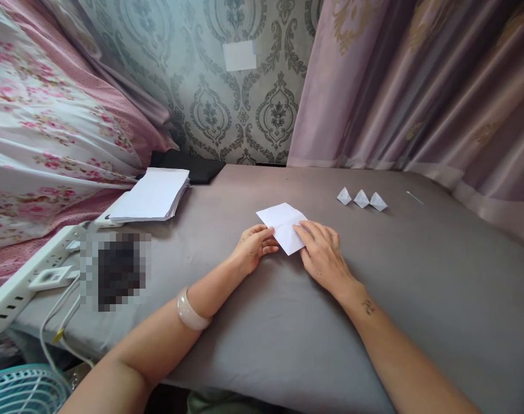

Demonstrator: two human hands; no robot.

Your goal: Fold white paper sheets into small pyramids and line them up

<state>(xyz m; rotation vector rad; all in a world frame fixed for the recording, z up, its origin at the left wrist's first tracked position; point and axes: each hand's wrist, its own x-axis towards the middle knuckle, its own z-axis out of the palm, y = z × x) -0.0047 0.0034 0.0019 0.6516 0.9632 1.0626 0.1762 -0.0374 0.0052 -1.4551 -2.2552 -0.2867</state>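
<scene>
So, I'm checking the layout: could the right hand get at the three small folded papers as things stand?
Probably yes: I see nothing standing between the right hand and the folded papers, farther out to its right. It would likely first have to leave the white sheet it is touching.

gray surface (262, 328) under folded papers (361, 199) (three)

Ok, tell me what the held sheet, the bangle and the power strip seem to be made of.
Held sheet: paper, matt white, going by its crisp edges and faint creases.
Bangle: perhaps polished stone, glass or plastic; its pale, smooth, glossy surface leaves that open.
Power strip: probably hard plastic, white and smooth, judging by its straight-edged casing.
</scene>
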